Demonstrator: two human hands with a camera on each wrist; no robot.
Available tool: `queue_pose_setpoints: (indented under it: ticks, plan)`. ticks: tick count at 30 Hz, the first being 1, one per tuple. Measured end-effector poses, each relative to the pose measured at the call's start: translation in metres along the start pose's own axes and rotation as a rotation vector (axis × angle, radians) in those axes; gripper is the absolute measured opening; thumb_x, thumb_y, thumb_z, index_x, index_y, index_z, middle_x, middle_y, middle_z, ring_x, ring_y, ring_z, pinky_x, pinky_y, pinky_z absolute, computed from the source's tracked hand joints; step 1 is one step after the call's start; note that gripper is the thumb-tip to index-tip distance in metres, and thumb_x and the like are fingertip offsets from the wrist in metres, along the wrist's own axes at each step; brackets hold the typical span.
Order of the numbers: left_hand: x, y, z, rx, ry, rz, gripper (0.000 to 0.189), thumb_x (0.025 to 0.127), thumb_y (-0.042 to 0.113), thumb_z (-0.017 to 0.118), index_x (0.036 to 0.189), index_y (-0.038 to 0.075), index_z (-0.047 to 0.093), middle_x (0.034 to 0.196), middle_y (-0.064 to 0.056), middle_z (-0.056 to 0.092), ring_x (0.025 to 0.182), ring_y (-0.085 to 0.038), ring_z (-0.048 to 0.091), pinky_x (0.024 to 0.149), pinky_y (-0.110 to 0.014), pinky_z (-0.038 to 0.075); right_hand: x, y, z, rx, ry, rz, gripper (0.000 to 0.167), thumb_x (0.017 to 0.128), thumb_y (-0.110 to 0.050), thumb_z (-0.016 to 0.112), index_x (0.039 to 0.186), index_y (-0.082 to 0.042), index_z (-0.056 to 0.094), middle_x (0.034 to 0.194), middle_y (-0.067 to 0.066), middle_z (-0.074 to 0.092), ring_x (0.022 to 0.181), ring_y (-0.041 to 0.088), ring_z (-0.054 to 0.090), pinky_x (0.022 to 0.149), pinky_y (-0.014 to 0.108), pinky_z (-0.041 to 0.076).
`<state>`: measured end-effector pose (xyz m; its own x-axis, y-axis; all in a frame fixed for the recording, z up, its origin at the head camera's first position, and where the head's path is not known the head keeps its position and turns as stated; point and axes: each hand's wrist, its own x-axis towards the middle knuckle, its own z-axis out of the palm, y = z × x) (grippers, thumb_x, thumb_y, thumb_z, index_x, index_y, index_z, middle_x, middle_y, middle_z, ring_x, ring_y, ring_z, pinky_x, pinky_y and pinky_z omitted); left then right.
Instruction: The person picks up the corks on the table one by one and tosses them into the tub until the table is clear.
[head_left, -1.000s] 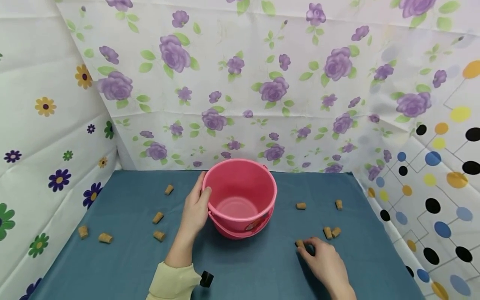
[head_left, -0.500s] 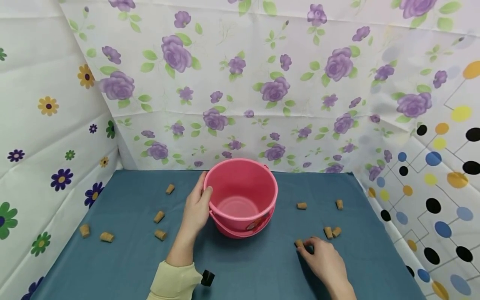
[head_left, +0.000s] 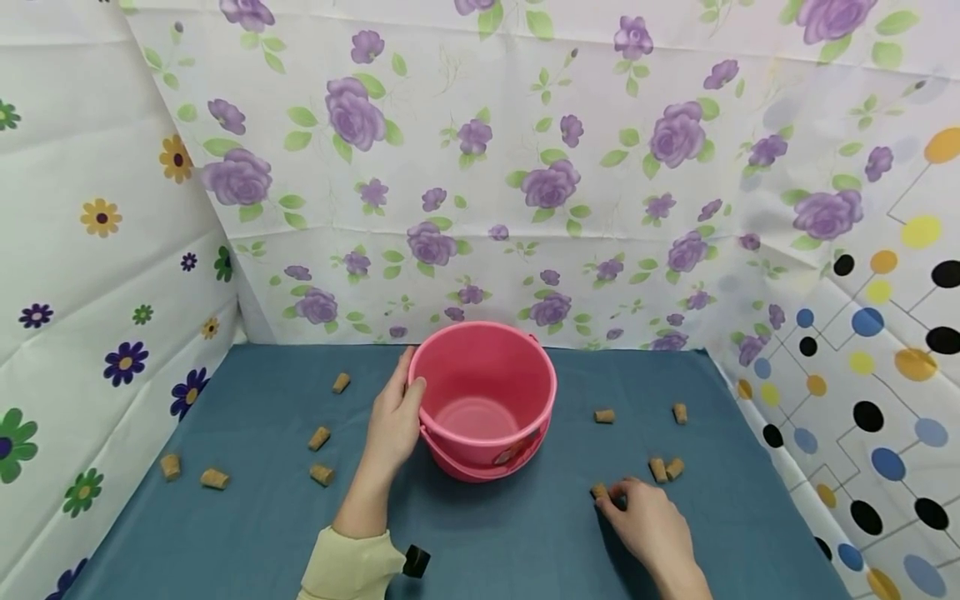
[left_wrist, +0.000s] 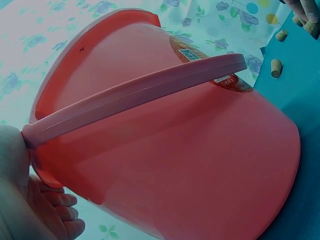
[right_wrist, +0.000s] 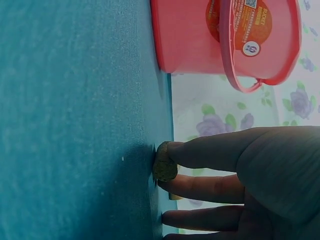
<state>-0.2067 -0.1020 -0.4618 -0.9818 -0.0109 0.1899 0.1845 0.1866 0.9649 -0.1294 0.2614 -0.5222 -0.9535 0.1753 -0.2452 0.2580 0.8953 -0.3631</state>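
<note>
A pink plastic bucket (head_left: 480,375) stands upright on the blue cloth, its inside bare to the bottom. My left hand (head_left: 392,421) grips the left side of its rim, thumb over the edge and fingers outside. In the left wrist view, the bucket's pink handle (left_wrist: 135,97) hangs down along the wall. To the bucket's right, my right hand (head_left: 648,529) pinches a small brown cork (head_left: 599,492) between thumb and forefinger. The right wrist view shows this cork (right_wrist: 165,162) right at the cloth surface, the other fingers spread beside it.
Two corks lie close together (head_left: 657,469) just beyond my right hand, with another (head_left: 604,416) and one more (head_left: 679,413) farther back. Several corks (head_left: 322,475) are scattered left of the bucket. Flower-printed sheeting (head_left: 480,167) rises behind the blue cloth (head_left: 495,550).
</note>
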Motion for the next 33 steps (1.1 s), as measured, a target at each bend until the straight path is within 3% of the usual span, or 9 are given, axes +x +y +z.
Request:
queue_pose_setpoints:
  ticks: [7,16,23,30,33]
  plan:
    - [0.002,-0.001,0.001,0.003,0.004,-0.002,0.062,0.115,0.024,0.047,0.172,0.013,0.024,0.176,-0.006,0.025,0.16,-0.029,0.029,0.115,-0.052,0.042,-0.001,-0.001,-0.001,-0.001,0.008,0.001,0.018,0.096,-0.03,0.08,0.097,-0.012,0.077,0.08,0.0,0.067,0.059,0.017,0.059,0.052,0.038,0.049]
    - [0.002,0.0,0.003,-0.016,-0.001,0.012,0.061,0.115,0.024,0.047,0.171,0.013,0.026,0.176,-0.008,0.026,0.159,-0.03,0.03,0.115,-0.052,0.042,0.0,-0.001,-0.017,0.003,0.016,-0.001,0.026,0.097,-0.033,0.079,0.105,-0.008,0.081,0.081,-0.001,0.072,0.061,0.015,0.062,0.054,0.039,0.053]
    - [0.001,0.0,0.003,-0.023,-0.002,0.011,0.061,0.115,0.024,0.047,0.171,0.012,0.026,0.176,-0.008,0.026,0.16,-0.03,0.028,0.117,-0.052,0.04,-0.003,-0.004,-0.038,0.037,0.086,-0.012,0.034,0.099,-0.034,0.077,0.117,-0.005,0.08,0.081,0.0,0.073,0.055,0.018,0.059,0.047,0.038,0.045]
    - [0.001,-0.001,0.001,-0.018,0.001,0.01,0.061,0.115,0.023,0.046,0.171,0.012,0.026,0.176,-0.007,0.025,0.16,-0.03,0.028,0.116,-0.052,0.04,-0.006,-0.01,-0.054,0.09,0.179,-0.081,0.041,0.1,-0.038,0.076,0.122,-0.005,0.079,0.082,0.001,0.074,0.05,0.019,0.053,0.045,0.037,0.038]
    - [0.001,-0.002,0.001,-0.02,0.007,0.01,0.061,0.115,0.023,0.046,0.171,0.012,0.026,0.176,-0.007,0.026,0.16,-0.03,0.028,0.116,-0.052,0.041,-0.006,-0.016,-0.061,0.111,0.209,-0.111,0.042,0.101,-0.041,0.074,0.126,-0.007,0.078,0.072,0.002,0.069,0.047,0.019,0.05,0.044,0.036,0.037]
